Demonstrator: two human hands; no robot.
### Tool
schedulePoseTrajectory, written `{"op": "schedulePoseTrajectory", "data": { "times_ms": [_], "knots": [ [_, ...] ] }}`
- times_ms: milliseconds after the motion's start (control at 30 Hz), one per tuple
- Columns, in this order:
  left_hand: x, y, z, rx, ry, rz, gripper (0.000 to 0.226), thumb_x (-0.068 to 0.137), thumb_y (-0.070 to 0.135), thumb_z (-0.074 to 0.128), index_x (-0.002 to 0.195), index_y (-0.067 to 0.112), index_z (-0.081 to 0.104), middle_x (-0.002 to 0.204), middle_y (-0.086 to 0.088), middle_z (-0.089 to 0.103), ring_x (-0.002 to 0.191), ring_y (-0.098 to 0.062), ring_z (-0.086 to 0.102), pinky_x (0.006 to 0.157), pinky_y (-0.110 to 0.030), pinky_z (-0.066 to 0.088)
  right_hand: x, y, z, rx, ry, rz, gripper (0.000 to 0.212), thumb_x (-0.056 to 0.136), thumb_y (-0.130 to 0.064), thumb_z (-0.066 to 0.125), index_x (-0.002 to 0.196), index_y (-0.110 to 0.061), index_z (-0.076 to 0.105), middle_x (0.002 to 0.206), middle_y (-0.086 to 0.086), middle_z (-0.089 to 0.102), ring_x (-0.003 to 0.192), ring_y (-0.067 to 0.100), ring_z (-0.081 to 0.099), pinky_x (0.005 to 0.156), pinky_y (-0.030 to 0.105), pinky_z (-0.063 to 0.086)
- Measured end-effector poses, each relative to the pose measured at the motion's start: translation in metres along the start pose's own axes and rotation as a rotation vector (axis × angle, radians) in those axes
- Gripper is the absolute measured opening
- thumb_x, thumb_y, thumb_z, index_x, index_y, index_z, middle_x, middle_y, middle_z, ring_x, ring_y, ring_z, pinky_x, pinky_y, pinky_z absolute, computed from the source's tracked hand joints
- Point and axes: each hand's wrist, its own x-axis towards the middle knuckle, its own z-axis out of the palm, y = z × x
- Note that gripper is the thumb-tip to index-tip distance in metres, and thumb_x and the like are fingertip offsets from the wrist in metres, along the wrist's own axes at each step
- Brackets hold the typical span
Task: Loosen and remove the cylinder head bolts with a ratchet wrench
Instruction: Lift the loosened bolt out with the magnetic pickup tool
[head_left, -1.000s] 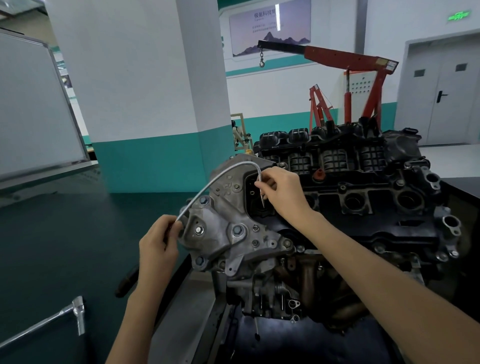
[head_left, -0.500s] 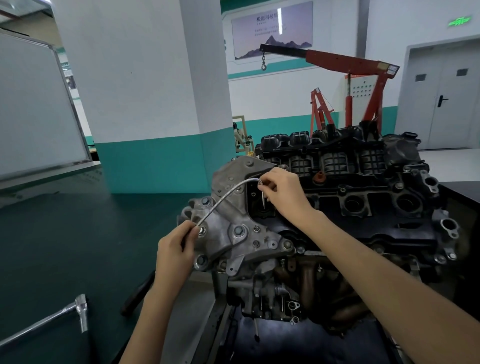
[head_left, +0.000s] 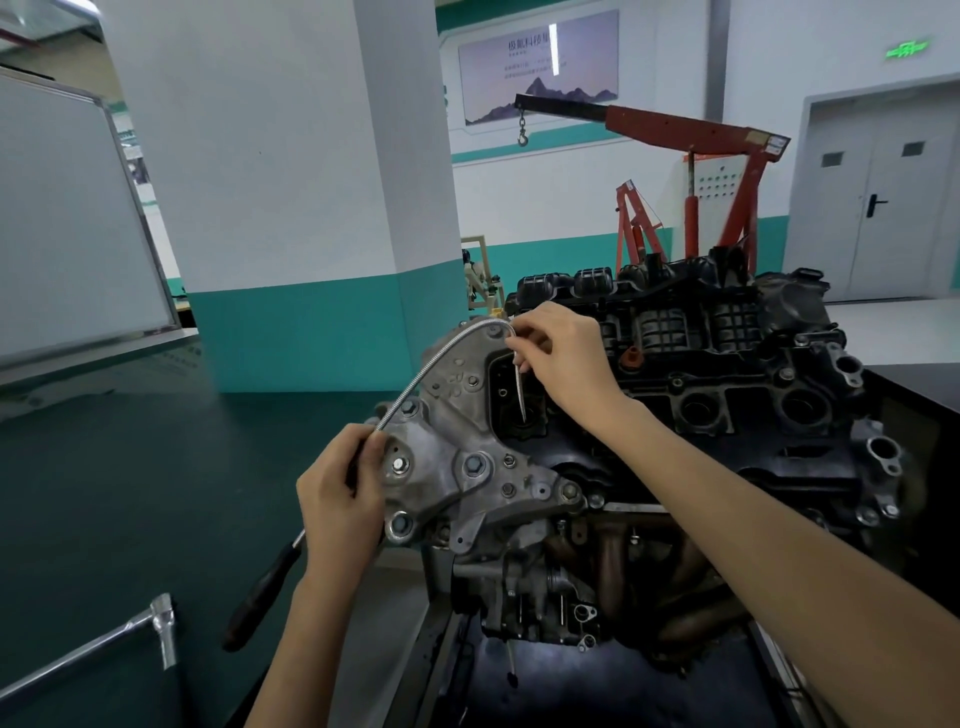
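A black engine with a grey metal bracket on its near end stands on a stand. A flexible silver pick-up tool arches over the bracket. My left hand grips its lower end beside the bracket. My right hand pinches the tool near its top bend, and the thin tip hangs down into a dark well in the cylinder head. No bolt shows on the tip. A black-handled wrench lies on the green table below my left wrist, partly hidden by it.
A silver T-handle bar lies at the table's lower left. The green table stretches left of the engine. A white and teal pillar stands behind it, a red engine crane at the back and a whiteboard at the left.
My left hand moved right, closer to the bracket, with the tool's lower end. My right hand lifted a little and the tool's tip now hangs in the well.
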Motion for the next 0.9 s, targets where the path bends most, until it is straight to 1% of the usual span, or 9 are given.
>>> {"op": "schedulePoseTrajectory", "data": {
  "times_ms": [67, 167, 267, 400, 500, 600, 700, 800, 900],
  "knots": [
    [0.001, 0.002, -0.002, -0.002, 0.022, 0.018, 0.018, 0.095, 0.014, 0.050, 0.079, 0.019, 0.056, 0.066, 0.006, 0.057, 0.057, -0.009, 0.049, 0.053, -0.018, 0.037, 0.001, -0.004, -0.001, 0.019, 0.012, -0.020, 0.006, 0.084, 0.002, 0.066, 0.089, 0.001, 0.069, 0.084, 0.011, 0.060, 0.054, 0.017, 0.061, 0.057, 0.017, 0.053],
    [0.003, 0.006, -0.004, 0.010, 0.051, 0.038, 0.022, 0.096, 0.012, 0.051, 0.079, 0.025, 0.052, 0.066, 0.012, 0.051, 0.053, -0.002, 0.040, 0.051, -0.012, 0.028, 0.003, -0.010, -0.004, 0.038, 0.033, -0.043, 0.007, 0.083, 0.003, 0.065, 0.089, 0.001, 0.069, 0.084, 0.011, 0.060, 0.055, 0.016, 0.061, 0.058, 0.016, 0.052],
    [0.006, 0.013, -0.007, 0.002, 0.087, 0.046, 0.024, 0.096, 0.013, 0.050, 0.080, 0.030, 0.051, 0.066, 0.017, 0.050, 0.052, 0.000, 0.040, 0.051, -0.010, 0.027, 0.007, -0.015, -0.005, 0.039, 0.044, -0.069, 0.008, 0.083, 0.002, 0.066, 0.091, 0.002, 0.070, 0.084, 0.009, 0.059, 0.056, 0.016, 0.061, 0.060, 0.014, 0.051],
    [0.009, 0.018, -0.008, 0.001, 0.137, 0.060, 0.023, 0.096, 0.009, 0.051, 0.080, 0.025, 0.052, 0.067, 0.023, 0.052, 0.053, 0.003, 0.041, 0.051, -0.008, 0.028, 0.008, -0.015, -0.004, 0.076, 0.050, -0.059, 0.011, 0.084, -0.002, 0.066, 0.095, 0.001, 0.068, 0.085, 0.006, 0.060, 0.060, 0.017, 0.062, 0.064, 0.022, 0.054],
    [0.009, 0.019, -0.005, 0.005, 0.158, 0.044, 0.020, 0.096, 0.011, 0.051, 0.078, 0.020, 0.054, 0.065, 0.018, 0.051, 0.052, 0.001, 0.040, 0.051, -0.009, 0.028, 0.002, -0.004, -0.001, 0.033, -0.068, 0.044, 0.018, 0.088, -0.009, 0.064, 0.104, -0.003, 0.065, 0.084, 0.005, 0.064, 0.067, 0.015, 0.061, 0.069, 0.025, 0.053],
    [0.010, 0.020, -0.002, 0.016, 0.163, 0.041, 0.019, 0.095, 0.012, 0.052, 0.077, 0.014, 0.057, 0.058, 0.012, 0.046, 0.051, -0.001, 0.039, 0.050, -0.010, 0.027, -0.005, 0.005, 0.005, -0.002, -0.213, 0.160, 0.009, 0.090, -0.007, 0.060, 0.090, 0.001, 0.064, 0.071, 0.017, 0.065, 0.056, 0.019, 0.059, 0.066, 0.031, 0.052],
    [0.010, 0.021, 0.001, 0.007, 0.159, 0.040, 0.020, 0.095, 0.012, 0.052, 0.076, 0.016, 0.055, 0.058, 0.009, 0.045, 0.051, -0.002, 0.038, 0.050, -0.010, 0.027, -0.003, 0.008, 0.011, -0.007, -0.184, 0.182, 0.018, 0.091, -0.003, 0.057, 0.077, 0.007, 0.060, 0.064, 0.021, 0.062, 0.054, 0.028, 0.061, 0.066, 0.036, 0.054],
    [0.008, 0.019, 0.003, 0.004, 0.152, 0.020, 0.020, 0.095, 0.012, 0.051, 0.076, 0.019, 0.053, 0.058, 0.009, 0.047, 0.051, -0.002, 0.039, 0.050, -0.010, 0.028, -0.006, 0.010, 0.015, -0.034, -0.147, 0.142, 0.018, 0.091, -0.004, 0.057, 0.075, 0.004, 0.061, 0.060, 0.015, 0.060, 0.054, 0.026, 0.060, 0.067, 0.041, 0.052],
    [0.006, 0.015, 0.004, 0.004, 0.145, -0.002, 0.020, 0.095, 0.013, 0.050, 0.075, 0.015, 0.055, 0.059, 0.002, 0.052, 0.052, -0.008, 0.041, 0.049, -0.013, 0.029, -0.009, 0.011, 0.018, -0.061, -0.109, 0.111, 0.017, 0.091, -0.005, 0.057, 0.077, 0.004, 0.062, 0.061, 0.013, 0.060, 0.058, 0.027, 0.059, 0.067, 0.043, 0.050]
  ]
}}
